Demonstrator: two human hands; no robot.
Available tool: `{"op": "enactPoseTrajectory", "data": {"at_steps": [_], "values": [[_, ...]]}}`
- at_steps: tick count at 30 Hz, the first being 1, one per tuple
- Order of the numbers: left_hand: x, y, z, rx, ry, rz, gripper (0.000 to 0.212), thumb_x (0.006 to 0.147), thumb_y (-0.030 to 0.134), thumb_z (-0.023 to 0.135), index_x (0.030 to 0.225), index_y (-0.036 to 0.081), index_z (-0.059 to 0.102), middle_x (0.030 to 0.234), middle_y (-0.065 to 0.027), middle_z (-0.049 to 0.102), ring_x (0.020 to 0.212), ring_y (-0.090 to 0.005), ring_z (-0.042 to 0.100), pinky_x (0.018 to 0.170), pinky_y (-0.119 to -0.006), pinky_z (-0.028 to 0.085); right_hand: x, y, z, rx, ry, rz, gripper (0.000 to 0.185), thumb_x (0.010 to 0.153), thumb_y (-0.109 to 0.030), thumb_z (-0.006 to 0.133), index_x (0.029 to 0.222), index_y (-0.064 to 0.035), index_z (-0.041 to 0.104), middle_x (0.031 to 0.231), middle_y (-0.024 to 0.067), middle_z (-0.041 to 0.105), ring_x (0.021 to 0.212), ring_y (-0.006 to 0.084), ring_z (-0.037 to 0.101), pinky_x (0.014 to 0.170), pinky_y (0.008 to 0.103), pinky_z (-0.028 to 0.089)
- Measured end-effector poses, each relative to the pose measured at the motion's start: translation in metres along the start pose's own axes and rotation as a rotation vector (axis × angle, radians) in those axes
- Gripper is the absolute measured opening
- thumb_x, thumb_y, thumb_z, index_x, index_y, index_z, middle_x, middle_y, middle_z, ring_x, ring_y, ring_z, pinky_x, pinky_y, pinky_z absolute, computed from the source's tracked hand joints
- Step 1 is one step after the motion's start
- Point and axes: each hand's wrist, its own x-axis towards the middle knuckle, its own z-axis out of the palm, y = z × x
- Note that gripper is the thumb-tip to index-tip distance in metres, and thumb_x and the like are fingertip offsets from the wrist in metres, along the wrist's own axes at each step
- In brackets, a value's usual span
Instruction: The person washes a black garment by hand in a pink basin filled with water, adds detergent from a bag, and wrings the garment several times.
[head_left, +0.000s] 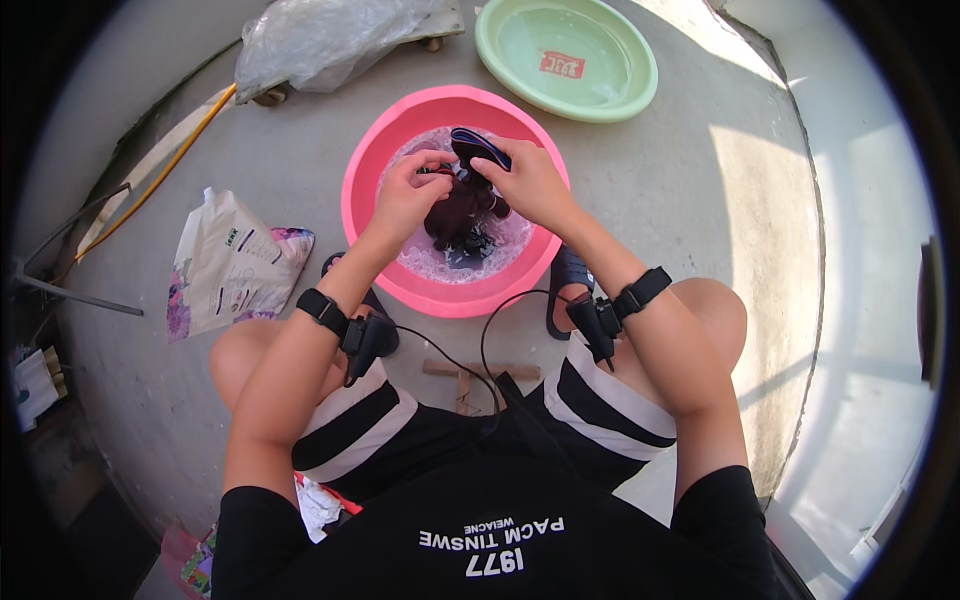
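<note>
A pink plastic basin (457, 300) holds sudsy water (420, 259) with a dark, wet garment (461, 206) partly in it. My right hand (531, 180) pinches a folded dark part of the cloth with a blue edge between thumb and fingers, above the water. Just to its left, my left hand (418, 189) is at the upper left part of the garment, its thumb and fingers curled close together. Whether cloth lies between those fingertips is hard to tell. The garment's lower end rests in the suds.
Beyond the pink basin stands a light green basin (637, 90) with water. A white and purple detergent pouch (232, 262) stands on the left. Clear plastic sheeting (322, 45) covers a low board at the upper left. A yellow hose (169, 169) runs along the left wall.
</note>
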Motion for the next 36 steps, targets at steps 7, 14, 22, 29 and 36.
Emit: {"op": "enactPoseTrajectory", "data": {"at_steps": [7, 14, 22, 29, 36], "values": [[-0.005, -0.012, 0.016, 0.315, -0.04, 0.174, 0.071, 0.073, 0.019, 0.089, 0.133, 0.003, 0.055, 0.114, -0.0114, 0.071, 0.103, -0.0228, 0.07, 0.092, -0.037, 0.055, -0.003, -0.035, 0.003, 0.654, -0.181, 0.086, 0.032, 0.103, -0.018, 0.061, 0.129, 0.0006, 0.061, 0.11, 0.0092, 0.07, 0.098, 0.0185, 0.07, 0.083, 0.0349, 0.058], [-0.004, -0.018, 0.016, 0.311, 0.123, 0.242, 0.034, 0.081, 0.011, 0.079, 0.111, 0.001, 0.067, 0.091, -0.0092, 0.073, 0.083, -0.0191, 0.071, 0.078, -0.034, 0.056, 0.004, -0.038, -0.016, 1.043, -0.126, 0.198, 0.036, 0.104, -0.018, 0.06, 0.137, -0.0041, 0.056, 0.123, 0.0087, 0.066, 0.108, 0.0174, 0.068, 0.096, 0.0364, 0.058], [-0.011, -0.002, 0.024, 0.407, 0.105, 0.169, 0.038, 0.082, -0.002, 0.07, 0.119, -0.001, 0.064, 0.094, -0.0105, 0.071, 0.086, -0.0191, 0.071, 0.082, -0.034, 0.055, 0.01, 0.004, -0.009, 0.059, -0.005, 0.147, 0.026, 0.1, -0.02, 0.058, 0.123, -0.0061, 0.059, 0.107, 0.0075, 0.068, 0.097, 0.0159, 0.064, 0.087, 0.0307, 0.05], [-0.015, 0.003, 0.036, 0.32, 0.084, 0.262, 0.042, 0.082, 0.007, 0.071, 0.119, 0.0, 0.054, 0.09, -0.0218, 0.068, 0.075, -0.0375, 0.071, 0.066, -0.043, 0.055, -0.005, 0.004, 0.027, 0.389, -0.198, 0.314, 0.06, 0.102, -0.055, 0.053, 0.127, -0.0009, 0.06, 0.112, 0.0192, 0.069, 0.103, 0.0256, 0.068, 0.088, 0.038, 0.053], [-0.015, -0.007, 0.034, 0.505, 0.143, 0.19, 0.048, 0.078, 0.015, 0.076, 0.118, 0.0, 0.054, 0.092, -0.0225, 0.07, 0.083, -0.0404, 0.071, 0.072, -0.046, 0.055, 0.005, -0.004, 0.013, -0.232, -0.014, 0.058, 0.046, 0.101, -0.04, 0.059, 0.088, 0.0032, 0.07, 0.072, 0.0118, 0.065, 0.071, 0.0194, 0.066, 0.068, 0.0374, 0.052]]}}
